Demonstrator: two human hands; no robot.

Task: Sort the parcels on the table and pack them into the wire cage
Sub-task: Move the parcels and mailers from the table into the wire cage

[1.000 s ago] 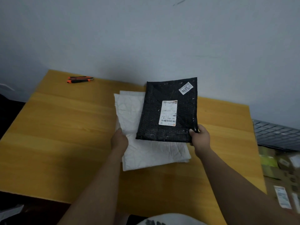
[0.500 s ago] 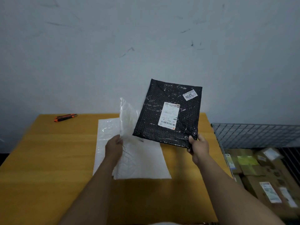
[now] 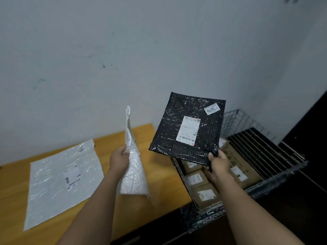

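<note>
Your right hand (image 3: 216, 163) pinches the lower corner of the black bubble-wrap mailer with white labels (image 3: 187, 128), held over the wire cage (image 3: 265, 184) at right of frame. Your left hand (image 3: 119, 159) grips a white plastic mailer (image 3: 134, 174) upright at centre. Another flat white mailer (image 3: 60, 181) lies on the yellow wooden table (image 3: 159, 183), lower left.

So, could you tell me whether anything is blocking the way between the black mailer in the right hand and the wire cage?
Nothing visible does. The right hand holds the black mailer over the open-topped wire cage. Cardboard boxes lie at the bottom, with room above them.
</note>
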